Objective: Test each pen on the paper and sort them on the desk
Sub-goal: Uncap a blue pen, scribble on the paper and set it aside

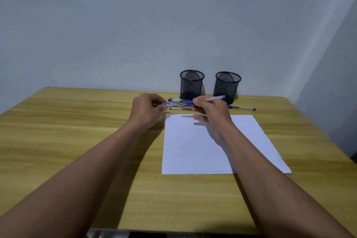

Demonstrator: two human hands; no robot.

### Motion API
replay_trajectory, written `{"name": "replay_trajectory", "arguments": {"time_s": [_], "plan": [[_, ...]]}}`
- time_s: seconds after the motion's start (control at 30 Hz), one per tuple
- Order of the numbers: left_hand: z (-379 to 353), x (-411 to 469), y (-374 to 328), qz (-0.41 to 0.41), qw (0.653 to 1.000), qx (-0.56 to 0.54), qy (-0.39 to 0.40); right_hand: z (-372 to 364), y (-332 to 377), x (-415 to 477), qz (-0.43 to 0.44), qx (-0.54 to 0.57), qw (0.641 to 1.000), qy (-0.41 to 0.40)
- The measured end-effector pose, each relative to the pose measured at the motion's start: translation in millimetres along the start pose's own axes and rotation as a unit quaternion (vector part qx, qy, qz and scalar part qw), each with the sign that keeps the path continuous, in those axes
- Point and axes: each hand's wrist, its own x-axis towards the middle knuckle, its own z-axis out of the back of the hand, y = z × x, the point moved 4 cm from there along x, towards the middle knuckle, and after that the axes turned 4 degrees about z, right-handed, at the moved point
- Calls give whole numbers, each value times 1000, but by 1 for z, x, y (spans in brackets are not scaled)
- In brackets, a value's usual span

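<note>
On the tabletop (77,131), paper (193,150) at 5 o'clock; right hand (210,112) at its 12, left hand (146,110) at its 11 — right grips a pen (214,98) mid-barrel, light, stiff, slick, hold there; left pinches a blue cap (166,103), probably.

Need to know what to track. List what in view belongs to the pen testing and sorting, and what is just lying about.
Job: pen in the right hand; blue piece, likely its cap, pinched by the left hand; labelled pen, clear pen and blue-tipped pen on the desk; paper.
Lying about: left mesh cup and right mesh cup, untouched, perhaps for sorting.
</note>
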Motion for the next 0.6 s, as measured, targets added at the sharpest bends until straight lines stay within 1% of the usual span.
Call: {"name": "replay_trajectory", "arguments": {"time_s": [0.2, 0.33, 0.5, 0.6], "plan": [[0, -6, -25, -33, 995, -68, 62, 4, 17, -14, 9, 30, 1000, 0], [-2, -13, -44, -40, 988, -104, 103, 10, 27, -20, 0, 46, 999, 21], [-4, -22, -63, -19, 971, -194, 138, 14, 39, -26, -3, 72, 997, 42], [-4, -25, -69, -15, 967, -211, 143, 15, 46, -29, 3, 94, 995, 44]]}}
